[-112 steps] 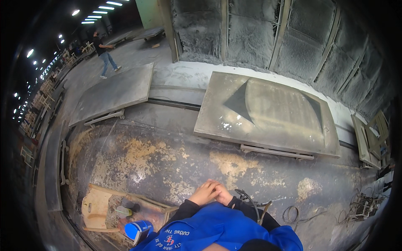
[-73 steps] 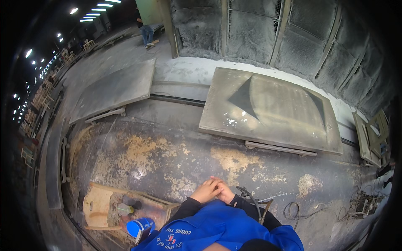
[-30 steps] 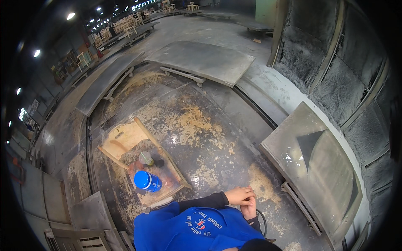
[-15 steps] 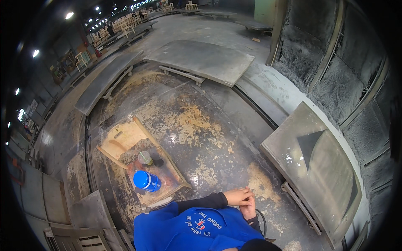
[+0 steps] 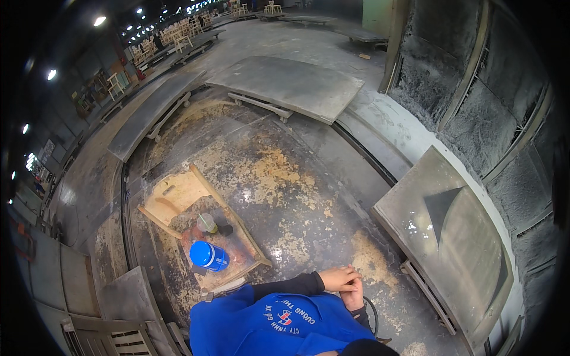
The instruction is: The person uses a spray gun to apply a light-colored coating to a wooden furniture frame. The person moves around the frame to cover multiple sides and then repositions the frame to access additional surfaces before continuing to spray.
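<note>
My left hand [image 5: 337, 277] and my right hand [image 5: 355, 294] are clasped together in front of my blue jacket [image 5: 279, 323], just above the stained floor. Neither holds anything. A black sleeve [image 5: 285, 286] covers my left forearm. To the left of my hands lies a low wooden tray [image 5: 178, 196] on the floor. On it stand a blue round tub [image 5: 208, 256] and a small jar with a pale lid [image 5: 206, 223].
Dusty grey panels on low carts ring the spot: one on the right [image 5: 451, 237], one at the back [image 5: 291, 86], a long one at the left [image 5: 148, 113]. A grimy filter wall [image 5: 475, 89] runs along the right. A dark hose loop [image 5: 373, 314] lies by my right side.
The view has swung left, bringing the wooden tray and blue tub further into sight. My hands have stayed clasped throughout. A person walking far off is no longer seen.
</note>
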Motion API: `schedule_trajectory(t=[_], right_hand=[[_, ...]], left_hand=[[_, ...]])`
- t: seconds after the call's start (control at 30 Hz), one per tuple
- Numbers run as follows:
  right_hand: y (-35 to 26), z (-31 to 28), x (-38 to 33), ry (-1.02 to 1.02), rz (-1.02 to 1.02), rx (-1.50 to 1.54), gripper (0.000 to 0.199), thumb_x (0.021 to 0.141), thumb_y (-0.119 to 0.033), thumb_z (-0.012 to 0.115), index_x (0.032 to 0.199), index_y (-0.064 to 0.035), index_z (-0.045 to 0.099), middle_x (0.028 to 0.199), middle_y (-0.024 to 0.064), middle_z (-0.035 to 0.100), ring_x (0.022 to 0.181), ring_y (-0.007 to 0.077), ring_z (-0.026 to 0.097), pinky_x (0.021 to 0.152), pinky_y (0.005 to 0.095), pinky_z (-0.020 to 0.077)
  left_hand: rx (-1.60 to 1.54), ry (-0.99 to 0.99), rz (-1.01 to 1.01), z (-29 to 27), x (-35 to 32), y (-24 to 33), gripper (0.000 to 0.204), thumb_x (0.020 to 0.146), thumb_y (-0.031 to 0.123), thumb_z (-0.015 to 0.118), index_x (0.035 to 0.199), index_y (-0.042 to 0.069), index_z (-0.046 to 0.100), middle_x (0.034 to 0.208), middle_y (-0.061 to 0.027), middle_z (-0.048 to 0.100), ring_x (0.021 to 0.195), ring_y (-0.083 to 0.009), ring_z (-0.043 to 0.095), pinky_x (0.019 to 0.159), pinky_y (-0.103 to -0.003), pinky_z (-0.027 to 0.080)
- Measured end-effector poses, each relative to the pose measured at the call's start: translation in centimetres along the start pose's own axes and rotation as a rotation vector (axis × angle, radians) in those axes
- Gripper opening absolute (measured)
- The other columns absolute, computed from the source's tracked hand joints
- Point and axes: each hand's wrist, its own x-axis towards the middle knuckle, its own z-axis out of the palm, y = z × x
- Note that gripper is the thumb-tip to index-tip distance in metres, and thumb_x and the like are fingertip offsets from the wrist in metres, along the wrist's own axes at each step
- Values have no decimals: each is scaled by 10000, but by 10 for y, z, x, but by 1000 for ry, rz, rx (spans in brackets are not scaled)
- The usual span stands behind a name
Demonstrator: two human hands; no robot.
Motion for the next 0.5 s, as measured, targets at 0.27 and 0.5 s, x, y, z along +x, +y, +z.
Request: schedule_trajectory(t=[0.27, 0.5], right_hand=[[-4, 4, -2, -11, -13, 26, 381, 1057, -198, 454, 1430, -141, 505, 1300, 79, 593, 1165, 219, 601, 1001, 404, 514], [-4, 1, 2, -51, -59, -21, 375, 1065, -188, 446, 1431, -129, 502, 1277, 105, 612, 1164, 229, 608, 1012, 395, 504]], left_hand=[[28, 22, 35, -13, -1, 4, 557, 998, 499, 537, 1382, 97, 531, 1290, -136, 619, 1176, -335, 598, 921, -473, 497], [-6, 50, 47, -8, -1, 0, 517, 1003, 462, 545, 1355, 83, 535, 1257, -136, 629, 1157, -327, 604, 903, -462, 508]])
